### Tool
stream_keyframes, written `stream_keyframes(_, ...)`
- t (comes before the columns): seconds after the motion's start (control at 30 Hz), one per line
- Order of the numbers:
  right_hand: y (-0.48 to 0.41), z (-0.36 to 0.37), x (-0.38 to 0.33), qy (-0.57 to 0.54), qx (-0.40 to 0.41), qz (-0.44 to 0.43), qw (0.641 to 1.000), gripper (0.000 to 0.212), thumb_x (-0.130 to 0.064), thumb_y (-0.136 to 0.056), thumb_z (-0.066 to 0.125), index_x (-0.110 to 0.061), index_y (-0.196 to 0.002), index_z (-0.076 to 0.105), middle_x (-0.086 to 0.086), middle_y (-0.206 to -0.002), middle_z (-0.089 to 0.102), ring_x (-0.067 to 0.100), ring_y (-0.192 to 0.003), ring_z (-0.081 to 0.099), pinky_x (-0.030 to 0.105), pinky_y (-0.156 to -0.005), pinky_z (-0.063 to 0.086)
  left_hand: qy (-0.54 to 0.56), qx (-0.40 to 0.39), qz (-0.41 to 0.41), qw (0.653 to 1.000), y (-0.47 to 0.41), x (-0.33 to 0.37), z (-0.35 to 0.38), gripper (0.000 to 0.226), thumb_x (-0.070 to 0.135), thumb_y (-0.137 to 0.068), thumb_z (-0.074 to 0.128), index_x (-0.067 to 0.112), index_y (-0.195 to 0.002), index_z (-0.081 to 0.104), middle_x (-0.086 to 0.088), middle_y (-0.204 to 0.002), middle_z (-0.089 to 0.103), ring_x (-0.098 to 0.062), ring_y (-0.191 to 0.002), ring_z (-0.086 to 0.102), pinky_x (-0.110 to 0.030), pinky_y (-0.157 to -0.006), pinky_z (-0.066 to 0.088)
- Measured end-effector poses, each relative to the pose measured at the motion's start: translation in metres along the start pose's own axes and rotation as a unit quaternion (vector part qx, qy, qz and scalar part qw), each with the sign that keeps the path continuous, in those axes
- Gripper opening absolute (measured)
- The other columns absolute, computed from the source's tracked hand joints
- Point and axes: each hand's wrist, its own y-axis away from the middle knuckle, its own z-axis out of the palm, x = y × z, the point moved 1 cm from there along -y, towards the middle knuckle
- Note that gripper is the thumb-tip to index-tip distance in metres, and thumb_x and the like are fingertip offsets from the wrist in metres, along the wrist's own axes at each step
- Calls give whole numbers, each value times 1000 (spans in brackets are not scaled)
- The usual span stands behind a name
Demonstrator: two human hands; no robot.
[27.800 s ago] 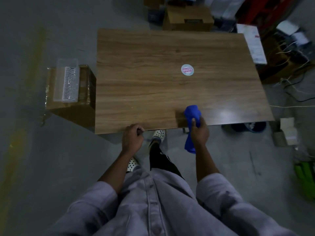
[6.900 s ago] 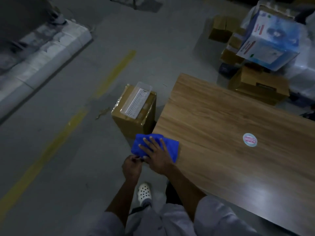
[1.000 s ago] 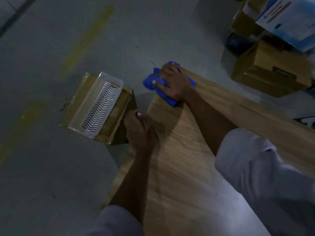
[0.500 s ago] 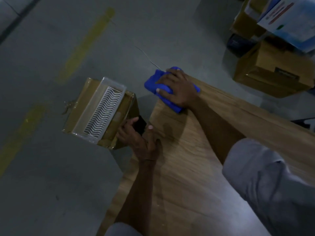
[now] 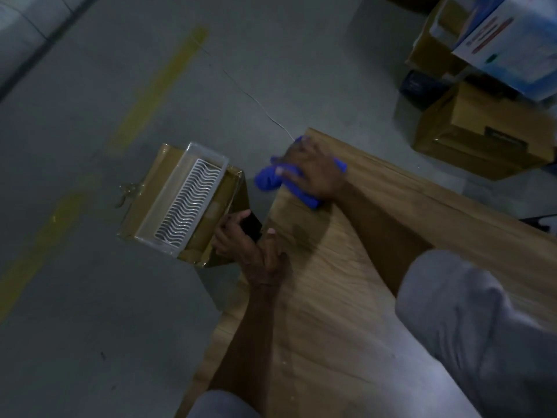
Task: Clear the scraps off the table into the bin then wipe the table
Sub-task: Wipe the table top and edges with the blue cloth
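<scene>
The blue cloth (image 5: 266, 180) is lying on the far corner of the table (image 5: 346, 297), the right hand (image 5: 313, 173) pressing it down, fingers spread. At its 7 o'clock the left hand (image 5: 247, 245) is resting at the table edge, fingers curling round something dark (image 5: 250, 226); whether it is gripping, I cannot tell. At 9 o'clock a clear tray (image 5: 184, 200) is sitting on a cardboard box (image 5: 156, 167).

Dim light falls on a grey concrete floor (image 5: 90, 327), crossed at the left by a worn yellow stripe (image 5: 156, 89). A wooden tabletop (image 5: 346, 312) fills the near right. Far right, brown cardboard boxes (image 5: 482, 140) sit stacked under a blue-and-white carton (image 5: 512, 46).
</scene>
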Motion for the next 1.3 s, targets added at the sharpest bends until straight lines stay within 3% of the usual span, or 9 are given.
stream_keyframes(0.13,-18,-39,-4,-112,220,92,965,33,-26,-104,52,-4,-122,69,15,-117,70,31,-112,60,53,-101,46,31,0,-1,1000,4,8,-7,55,42,-73,56,-2,-106,62,-23,-108,57,-31,-111,47,-22,-108,23)
stream_keyframes(0.2,1,-49,-40,-125,257,45,957,31,-23,-105,51,-9,-127,67,11,-125,67,23,-125,54,51,-110,41,54,19,-4,998,7,13,-15,53,35,-72,59,-2,-111,59,-23,-114,55,-41,-115,48,-42,-109,32)
stream_keyframes(0.3,59,-15,-94,-99,158,-69,980,34,-22,-103,56,-15,-136,62,7,-140,61,25,-142,45,50,-121,27,83,91,14,992,13,23,-37,50,31,-78,58,-8,-110,58,-27,-108,54,-47,-105,49,-59,-93,39)
stream_keyframes(0.47,112,61,-118,-34,-63,-217,973,49,-44,-99,55,-26,-145,56,-3,-155,49,23,-154,27,54,-124,17,2,131,32,991,27,33,-67,42,27,-87,57,-8,-110,59,-25,-106,56,-44,-102,52,-58,-93,36)
stream_keyframes(0.63,63,29,-64,-1,2,-107,994,47,-53,-101,44,-32,-139,60,-6,-147,58,25,-146,39,50,-122,23,-13,62,3,998,37,23,-56,29,17,-84,60,-1,-107,61,-17,-106,59,-35,-103,54,-41,-100,35)
stream_keyframes(0.8,8,-14,-6,14,157,67,985,35,-22,-96,55,-26,-130,67,1,-126,70,35,-123,59,58,-100,46,-128,-172,22,976,37,11,-34,32,26,-83,60,10,-111,62,-14,-109,59,-34,-102,53,-44,-88,40)
stream_keyframes(0.93,14,-29,-48,-8,311,69,948,40,-8,-95,58,-18,-133,66,6,-130,68,36,-126,58,54,-106,44,-49,-130,-7,990,31,16,-34,40,30,-84,50,6,-114,62,-13,-108,62,-31,-103,56,-40,-88,39)
stream_keyframes(1.13,92,46,-84,15,39,-98,994,44,-43,-102,44,-35,-144,56,-7,-155,49,21,-151,33,50,-122,22,-42,-98,-33,994,26,6,-30,30,19,-78,55,3,-103,62,-15,-103,65,-34,-98,59,-35,-89,40)
stream_keyframes(1.3,47,23,-31,41,61,-1,997,38,-43,-103,46,-43,-139,56,-12,-151,51,21,-147,36,46,-117,22,-151,-190,-13,970,32,10,-14,39,36,-72,47,11,-101,59,-14,-103,59,-33,-102,49,-44,-85,36)
